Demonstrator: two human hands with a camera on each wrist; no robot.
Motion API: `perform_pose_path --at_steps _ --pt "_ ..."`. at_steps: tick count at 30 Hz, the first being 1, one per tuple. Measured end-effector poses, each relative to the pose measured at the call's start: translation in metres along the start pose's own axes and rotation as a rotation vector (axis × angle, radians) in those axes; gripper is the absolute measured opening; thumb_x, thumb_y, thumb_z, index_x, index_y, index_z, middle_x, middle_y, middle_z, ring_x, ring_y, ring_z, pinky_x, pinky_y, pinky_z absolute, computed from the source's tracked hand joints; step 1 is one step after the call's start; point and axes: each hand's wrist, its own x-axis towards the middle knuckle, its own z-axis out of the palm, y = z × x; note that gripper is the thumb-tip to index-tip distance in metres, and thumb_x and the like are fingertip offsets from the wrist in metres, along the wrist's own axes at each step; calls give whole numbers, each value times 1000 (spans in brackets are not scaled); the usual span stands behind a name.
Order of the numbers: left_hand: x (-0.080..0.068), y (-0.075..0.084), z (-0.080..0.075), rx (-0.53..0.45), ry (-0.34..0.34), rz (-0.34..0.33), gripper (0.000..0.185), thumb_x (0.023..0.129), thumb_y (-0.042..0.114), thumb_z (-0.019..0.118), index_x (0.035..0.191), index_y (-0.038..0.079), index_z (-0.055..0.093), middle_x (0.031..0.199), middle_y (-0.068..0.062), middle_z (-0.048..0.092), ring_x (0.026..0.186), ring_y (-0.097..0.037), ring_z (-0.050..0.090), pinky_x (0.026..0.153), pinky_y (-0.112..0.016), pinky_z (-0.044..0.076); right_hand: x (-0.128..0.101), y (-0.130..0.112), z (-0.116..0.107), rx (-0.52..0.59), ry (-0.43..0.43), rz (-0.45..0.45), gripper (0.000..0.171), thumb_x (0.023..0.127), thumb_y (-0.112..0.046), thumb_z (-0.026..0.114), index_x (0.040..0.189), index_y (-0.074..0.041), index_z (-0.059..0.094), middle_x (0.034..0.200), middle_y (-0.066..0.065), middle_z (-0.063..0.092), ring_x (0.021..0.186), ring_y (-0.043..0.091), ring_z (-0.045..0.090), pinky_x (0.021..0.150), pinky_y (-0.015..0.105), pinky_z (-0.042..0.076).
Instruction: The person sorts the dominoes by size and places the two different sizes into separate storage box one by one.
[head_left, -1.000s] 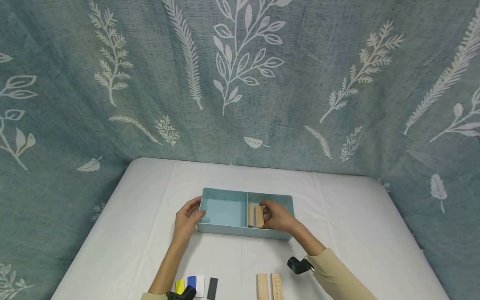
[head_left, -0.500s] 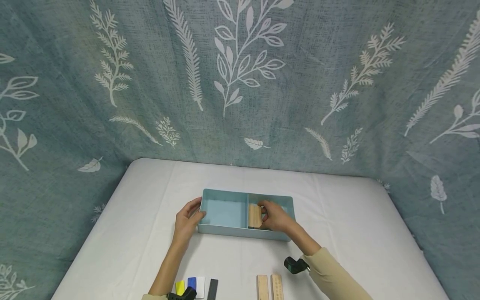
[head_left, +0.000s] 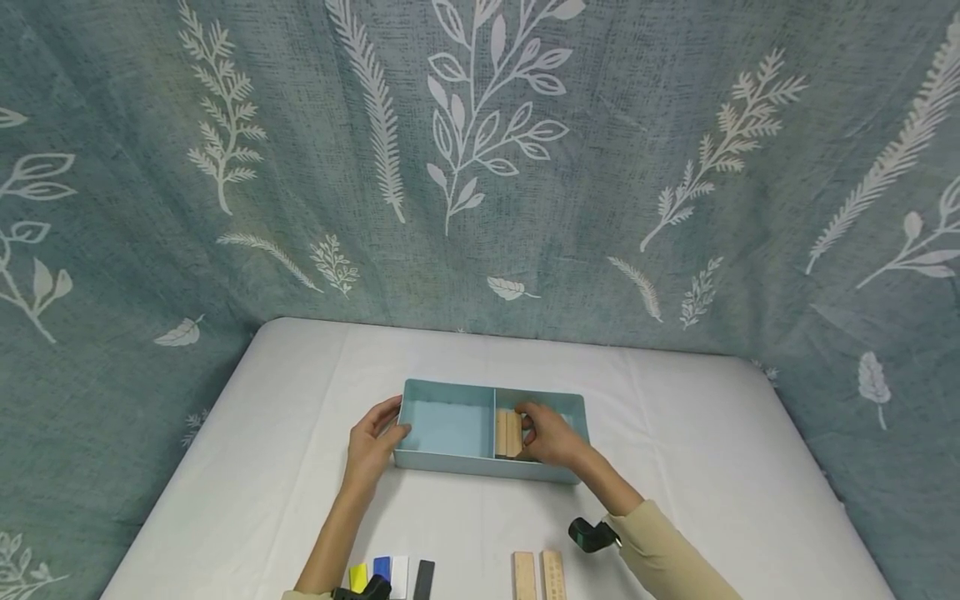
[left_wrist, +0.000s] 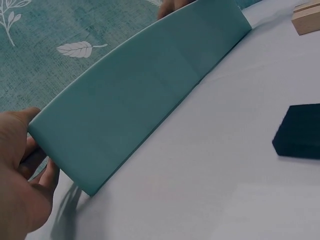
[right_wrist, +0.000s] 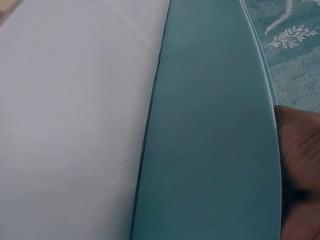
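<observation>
A teal box (head_left: 450, 387) with two compartments stands mid-table. My left hand (head_left: 372, 446) grips its left end, thumb over the wall; the left wrist view shows that hand (left_wrist: 20, 175) round the corner of the box's outer wall (left_wrist: 145, 95). My right hand (head_left: 551, 433) reaches into the right compartment, fingers curled on a wooden block that stands against another; the two wooden blocks (head_left: 507, 432) sit by the divider. The left compartment holds nothing. In the right wrist view only the box wall (right_wrist: 210, 130) and part of my right hand (right_wrist: 300, 165) show.
At the table's near edge lie two long wooden blocks (head_left: 538, 575) and a row of small blocks: yellow (head_left: 359, 575), blue (head_left: 382, 567), white (head_left: 401, 573) and black (head_left: 423, 578). The white table is backed by a leaf-patterned curtain (head_left: 480, 167).
My right hand has slid its wooden block left until it meets the block by the divider. The left hand and the box have stayed put.
</observation>
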Motion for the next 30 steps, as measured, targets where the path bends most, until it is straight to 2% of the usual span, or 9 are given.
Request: perform_pose_path --at_steps 3,10,17,30 --pt "3 -6 -1 -7 -6 11 50 89 -4 63 138 -2 52 144 -21 48 136 -35 43 106 -29 41 0 2 1 -5 4 -8 75 64 7 88 130 14 51 100 15 59 77 19 61 65 28 55" --pt "5 -6 -2 -21 -23 20 51 87 -9 62 137 -7 51 144 -24 47 138 -37 40 107 -30 40 -2 4 3 -2 11 -4 76 64 7 88 130 13 52 100 14 59 78 20 61 65 28 55" --pt "8 -6 -3 -32 -22 33 51 86 -7 65 135 -2 54 142 -20 51 136 -30 44 105 -23 41 -1 7 4 5 24 -30 75 64 8 88 129 15 51 100 14 60 78 20 62 65 28 55" --pt "7 -7 -4 -38 -33 62 47 88 -2 68 133 -1 55 139 -18 53 135 -33 45 105 -25 42 -2 6 6 24 38 -2 76 64 8 88 130 13 52 102 14 60 81 19 61 67 29 56"
